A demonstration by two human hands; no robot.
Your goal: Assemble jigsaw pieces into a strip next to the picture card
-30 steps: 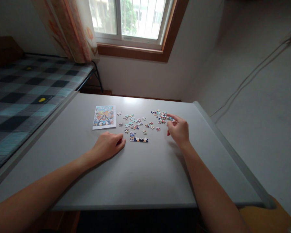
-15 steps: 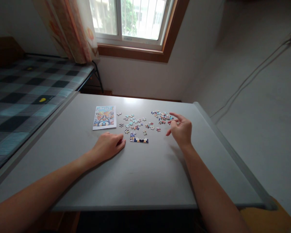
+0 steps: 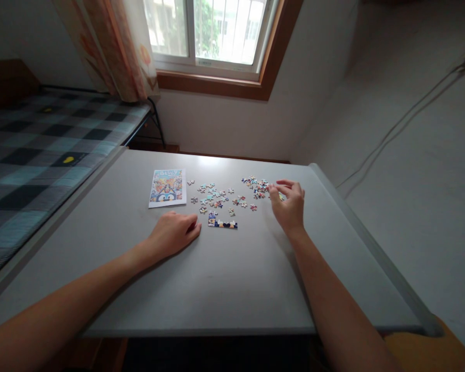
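Observation:
My left hand [image 3: 172, 231] rests on the grey table with its fingers curled under, and nothing shows in them. Just right of it lies a small joined strip of jigsaw pieces [image 3: 227, 225], dark blue and cream, with a corner section [image 3: 212, 219] at its left end. My right hand [image 3: 289, 204] is at the right edge of a pile of loose jigsaw pieces [image 3: 256, 183]. Its thumb and forefinger are pinched at a small jigsaw piece, mostly hidden by the fingertips. More loose pieces [image 3: 213, 195] are spread between the hands.
A printed picture sheet [image 3: 167, 188] lies left of the pieces. The table [image 3: 201, 289] meets a bed with a checked mattress [image 3: 62, 134] on the left. Behind are a curtain [image 3: 116, 51] and a window [image 3: 225, 36]. A cable [image 3: 395, 132] hangs on the right wall.
My right hand has drawn its spread fingers together into a pinch at the pile's right edge. My left hand has stayed in place.

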